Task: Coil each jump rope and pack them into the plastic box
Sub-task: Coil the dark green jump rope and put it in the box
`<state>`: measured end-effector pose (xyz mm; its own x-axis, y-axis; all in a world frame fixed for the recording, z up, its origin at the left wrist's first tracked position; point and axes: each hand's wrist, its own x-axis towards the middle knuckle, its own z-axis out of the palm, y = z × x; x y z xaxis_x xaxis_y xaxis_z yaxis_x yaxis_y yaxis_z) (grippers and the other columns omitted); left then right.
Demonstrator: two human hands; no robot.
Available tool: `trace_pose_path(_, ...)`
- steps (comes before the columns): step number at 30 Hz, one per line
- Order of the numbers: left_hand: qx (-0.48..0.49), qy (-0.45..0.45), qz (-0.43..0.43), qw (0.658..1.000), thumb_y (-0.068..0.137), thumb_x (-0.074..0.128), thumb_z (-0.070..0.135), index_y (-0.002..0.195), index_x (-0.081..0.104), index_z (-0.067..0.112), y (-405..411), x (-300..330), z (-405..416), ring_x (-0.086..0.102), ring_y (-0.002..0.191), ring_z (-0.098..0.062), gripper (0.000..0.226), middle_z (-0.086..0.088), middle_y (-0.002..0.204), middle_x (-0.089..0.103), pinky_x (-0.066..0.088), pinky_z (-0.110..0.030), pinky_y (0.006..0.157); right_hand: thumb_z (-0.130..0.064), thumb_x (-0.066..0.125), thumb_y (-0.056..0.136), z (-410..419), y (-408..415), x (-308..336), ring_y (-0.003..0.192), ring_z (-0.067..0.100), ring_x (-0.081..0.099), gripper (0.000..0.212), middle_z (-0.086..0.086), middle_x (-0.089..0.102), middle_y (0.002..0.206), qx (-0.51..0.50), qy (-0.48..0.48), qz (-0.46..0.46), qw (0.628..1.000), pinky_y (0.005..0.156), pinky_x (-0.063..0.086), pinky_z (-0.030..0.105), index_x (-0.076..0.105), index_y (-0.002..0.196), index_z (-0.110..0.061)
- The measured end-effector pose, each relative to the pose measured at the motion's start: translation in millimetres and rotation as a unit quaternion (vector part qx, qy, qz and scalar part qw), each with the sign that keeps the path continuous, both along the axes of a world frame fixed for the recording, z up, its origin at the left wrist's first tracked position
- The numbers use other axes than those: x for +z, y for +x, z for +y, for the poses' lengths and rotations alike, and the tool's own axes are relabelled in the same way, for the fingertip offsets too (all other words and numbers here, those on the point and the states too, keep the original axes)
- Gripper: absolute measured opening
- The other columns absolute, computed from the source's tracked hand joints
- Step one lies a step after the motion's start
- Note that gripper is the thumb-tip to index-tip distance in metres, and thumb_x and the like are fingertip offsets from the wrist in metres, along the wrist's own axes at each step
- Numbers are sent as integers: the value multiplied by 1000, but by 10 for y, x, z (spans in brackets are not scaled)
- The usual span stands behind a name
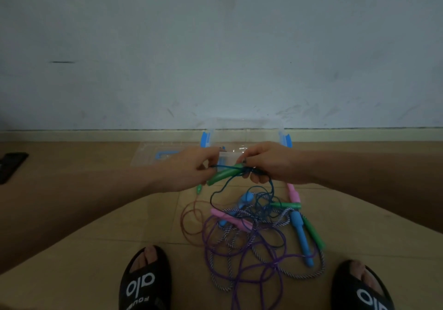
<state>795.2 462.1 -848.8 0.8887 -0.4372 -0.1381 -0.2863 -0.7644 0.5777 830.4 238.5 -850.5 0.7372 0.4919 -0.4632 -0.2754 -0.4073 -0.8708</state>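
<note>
Green handle point(224, 174) gripped in left hand point(191, 168), dark cord point(239, 180) pinched by right hand point(268, 163). Best wound in neat even loops, clear of floor tangle point(251, 233), then into box point(242, 127).

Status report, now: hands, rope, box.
Both hands, left hand and right hand, grip the green handles, dark blue cord trailing. Plastic box open behind. Other ropes tangled on floor.

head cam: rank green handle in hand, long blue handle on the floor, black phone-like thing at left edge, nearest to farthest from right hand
1. Green handle: held between both hands, its end at the right hand.
2. Long blue handle: on the floor below the right hand, in the rope tangle.
3. Black flat object: far left edge of the floor, beyond the left hand.
</note>
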Motion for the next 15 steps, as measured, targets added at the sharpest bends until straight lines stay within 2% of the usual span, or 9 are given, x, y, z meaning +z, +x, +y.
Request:
trace_pose_path(3, 62, -89, 111, 988, 101, 45, 14, 93, 43, 10, -45, -11, -57, 73, 68, -23, 10, -12, 91, 60, 61, -38, 64, 2, 42, 96, 33, -11, -7, 41, 12, 48, 19, 13, 57, 73, -7, -14, -9, 1000, 41, 32, 22, 60, 99, -3)
trace_pose_path(8, 123, -166, 140, 968, 99, 47, 8, 89, 45, 9, -27, 8, -105, 65, 61, -22, 11, -15, 77, 61, 54, -32, 58, -5, 51, 95, 57, -10, 50, 43, 11, 43, 18, 6, 54, 71, -7, -17, -2, 1000, 43, 28, 23, 65, 105, -1)
trace_pose_path(12, 167, -232, 185, 940, 97, 49, 5, 91, 49, 9, -19, 51, -114, 63, 63, -19, 7, -14, 80, 59, 53, -31, 59, -11, 49, 97, 16, 11, 80, 53, 9, 45, 28, 9, 56, 92, 12, 14, 56, 998, 49, 29, 21, 60, 118, 4)
trace_pose_path(15, 178, -275, 247, 912, 96, 50, 7, 91, 50, 14, -4, 73, -100, 61, 64, -19, 9, -10, 83, 54, 50, -28, 55, -12, 46, 99, -25, 53, 62, 57, 8, 43, 34, 12, 51, 100, -3, 42, 90, 995, 47, 30, 19, 52, 126, 8)
